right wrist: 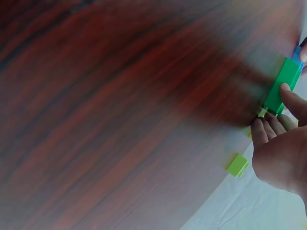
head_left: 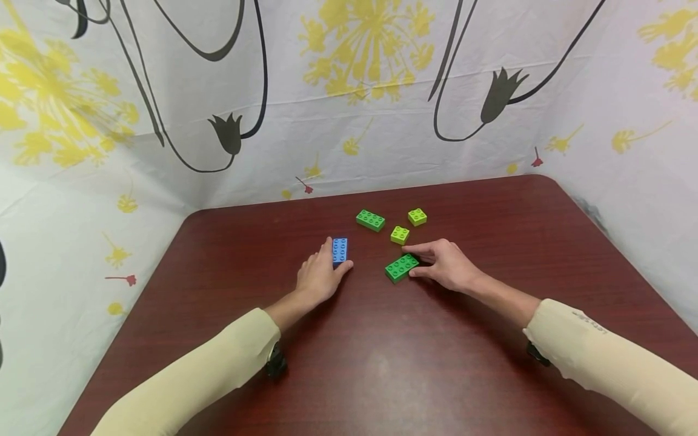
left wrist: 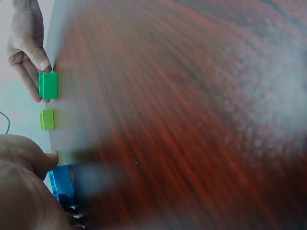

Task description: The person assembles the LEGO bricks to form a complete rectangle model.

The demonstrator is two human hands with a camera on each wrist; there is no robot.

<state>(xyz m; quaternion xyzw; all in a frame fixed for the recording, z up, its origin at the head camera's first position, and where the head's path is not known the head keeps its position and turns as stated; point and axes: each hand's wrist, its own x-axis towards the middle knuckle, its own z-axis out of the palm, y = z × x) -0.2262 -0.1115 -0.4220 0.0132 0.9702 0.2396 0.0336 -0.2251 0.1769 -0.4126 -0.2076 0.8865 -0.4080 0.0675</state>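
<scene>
My left hand (head_left: 318,275) holds a blue building brick (head_left: 340,250) with two rows of studs, thumb at its near end and fingers along its left side. In the left wrist view the blue brick (left wrist: 62,184) shows beside the palm, its far side hidden by the hand. To the right, my right hand (head_left: 448,266) grips a green building brick (head_left: 401,267) by its right end, between thumb and fingers. The right wrist view shows the thumb lying against the long side of that green brick (right wrist: 283,86). The green brick lies at a slant, studs up.
Behind the hands, another green brick (head_left: 371,220) lies on the dark red-brown table (head_left: 376,363). Two small lime bricks, one nearer (head_left: 400,235) and one farther (head_left: 417,217), stand just beyond the right hand. A patterned white cloth (head_left: 338,145) hangs behind the table.
</scene>
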